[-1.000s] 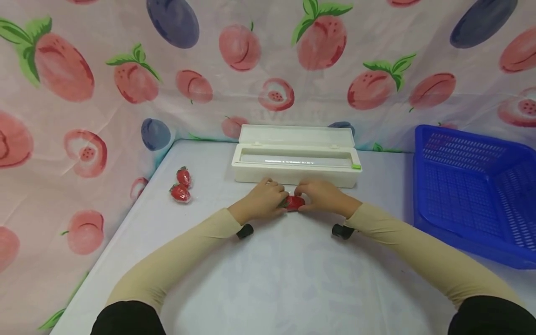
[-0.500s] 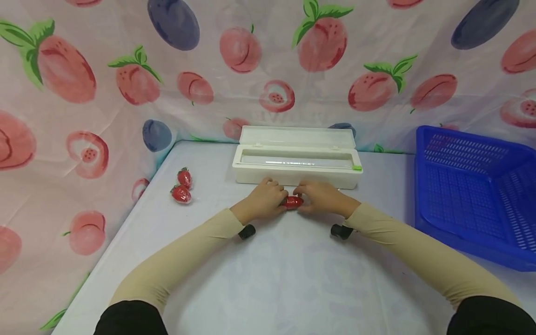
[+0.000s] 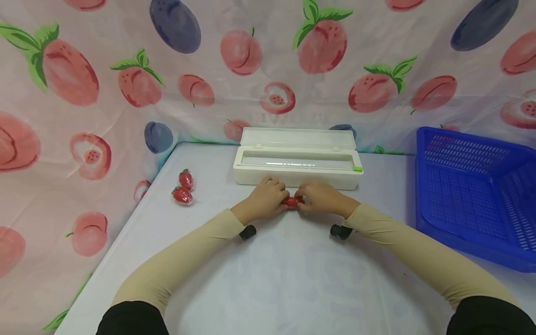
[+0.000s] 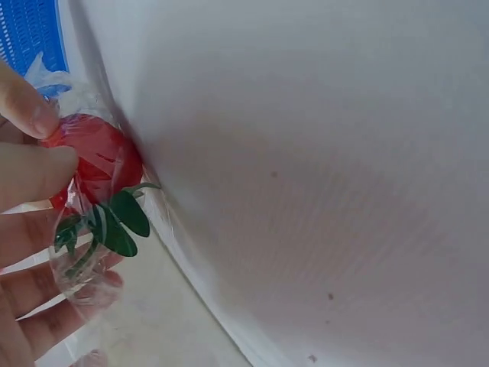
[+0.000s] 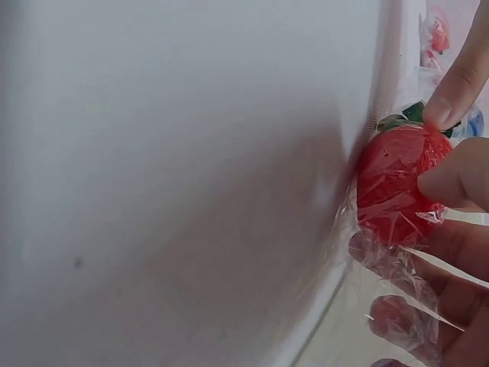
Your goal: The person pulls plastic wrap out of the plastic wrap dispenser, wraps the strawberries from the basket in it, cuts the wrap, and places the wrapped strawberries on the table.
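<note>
A red strawberry [image 3: 291, 202] with green leaves lies between both hands, just in front of the white box. Clear plastic film [image 4: 82, 287] wraps it and bunches loosely at the ends. My left hand [image 3: 263, 200] grips it from the left, its fingers curled at the leafy end. From the right, my right hand [image 3: 321, 199] holds the other side with thumb and fingertips. Up close in the right wrist view, fingertips press on the strawberry [image 5: 397, 183] while other fingers lie behind the film. Parts of the fruit are hidden by fingers in the head view.
Two film-wrapped strawberries [image 3: 183, 195] sit together at the left on the white table [image 3: 268, 279]. A long white cling-film box [image 3: 293, 177], lid raised, stands behind the hands with its roll inside. At the right is a blue mesh basket [image 3: 456, 200].
The strawberry has turned between the fingers, and its green leaves no longer show in the head view. Both hands have stayed almost in place around it.
</note>
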{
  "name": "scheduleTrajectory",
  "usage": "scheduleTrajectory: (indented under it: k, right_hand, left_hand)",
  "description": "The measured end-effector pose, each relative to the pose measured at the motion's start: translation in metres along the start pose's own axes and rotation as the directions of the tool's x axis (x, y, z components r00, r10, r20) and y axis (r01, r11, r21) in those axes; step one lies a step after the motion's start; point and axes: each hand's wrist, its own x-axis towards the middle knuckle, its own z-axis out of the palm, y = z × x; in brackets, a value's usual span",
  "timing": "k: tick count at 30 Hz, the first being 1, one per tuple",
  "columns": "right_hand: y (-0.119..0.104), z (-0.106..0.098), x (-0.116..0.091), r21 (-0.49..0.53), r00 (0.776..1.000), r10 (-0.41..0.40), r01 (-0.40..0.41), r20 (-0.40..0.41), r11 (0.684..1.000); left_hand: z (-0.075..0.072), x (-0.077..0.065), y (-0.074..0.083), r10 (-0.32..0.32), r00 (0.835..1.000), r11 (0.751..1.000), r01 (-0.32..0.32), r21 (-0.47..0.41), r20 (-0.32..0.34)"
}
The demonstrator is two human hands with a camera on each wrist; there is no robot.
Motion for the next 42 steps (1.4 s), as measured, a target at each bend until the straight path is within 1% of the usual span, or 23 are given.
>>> scheduleTrajectory:
  k: [7, 11, 14, 16, 19, 21, 22, 24, 26, 28, 30, 34, 39, 42]
  right_hand:
    - [0.003, 0.002, 0.003, 0.052, 0.999, 0.016, -0.018, 0.050, 0.998]
    - [0.005, 0.003, 0.005, 0.060, 0.997, 0.017, -0.022, 0.070, 0.998]
    - [0.007, 0.003, 0.005, 0.066, 0.997, 0.006, -0.012, 0.083, 0.998]
    - [0.008, 0.003, 0.006, 0.085, 0.996, 0.004, -0.012, 0.094, 0.996]
    - [0.009, 0.003, 0.005, 0.108, 0.994, 0.008, -0.019, 0.106, 0.994]
    - [0.010, 0.003, 0.003, 0.104, 0.995, 0.025, -0.034, 0.094, 0.994]
    - [0.010, 0.003, 0.003, 0.089, 0.997, 0.028, -0.034, 0.069, 0.995]
    - [0.010, 0.003, 0.002, 0.061, 1.000, 0.029, -0.029, -0.001, 0.998]
    - [0.009, 0.002, 0.001, 0.031, 0.997, 0.022, -0.020, -0.076, 0.999]
    - [0.007, 0.002, 0.002, -0.006, 0.992, 0.005, -0.006, -0.124, 1.000]
    - [0.005, 0.001, 0.002, -0.031, 0.992, -0.005, 0.001, -0.129, 1.000]
    - [0.002, 0.003, 0.004, -0.074, 0.994, -0.009, 0.001, -0.111, 0.997]
    - [0.001, 0.006, 0.005, -0.062, 0.996, 0.015, -0.020, -0.084, 0.998]
    - [0.001, 0.006, 0.004, -0.064, 0.998, 0.026, -0.030, -0.064, 0.998]
  left_hand:
    - [0.002, 0.003, -0.001, -0.017, 0.997, 0.995, 0.024, -0.094, 0.082]
    - [0.002, 0.003, -0.002, -0.025, 0.994, 0.996, 0.034, -0.082, 0.109]
    - [0.002, 0.004, -0.002, -0.045, 0.994, 0.997, 0.050, -0.052, 0.096]
    - [0.002, 0.005, -0.001, -0.049, 0.997, 0.998, 0.052, -0.041, 0.064]
    - [0.003, 0.007, -0.001, -0.035, 0.999, 0.999, 0.036, -0.035, 0.015]
    - [0.003, 0.009, 0.000, -0.024, 1.000, 0.999, 0.024, -0.028, 0.000]
    - [0.003, 0.010, 0.000, -0.023, 1.000, 0.999, 0.023, -0.025, 0.004]
    - [0.003, 0.010, 0.000, -0.028, 0.999, 0.999, 0.028, -0.024, 0.022]
    - [0.003, 0.010, -0.001, -0.038, 0.999, 0.999, 0.039, -0.038, 0.039]
    - [0.004, 0.010, -0.001, -0.046, 0.998, 0.997, 0.049, -0.056, 0.052]
    - [0.004, 0.009, -0.002, -0.056, 0.996, 0.995, 0.061, -0.077, 0.064]
    - [0.005, 0.007, -0.001, -0.074, 0.995, 0.993, 0.081, -0.084, 0.073]
    - [0.006, 0.007, -0.001, -0.089, 0.993, 0.993, 0.095, -0.065, 0.082]
    - [0.005, 0.008, -0.002, -0.091, 0.989, 0.994, 0.097, -0.049, 0.113]
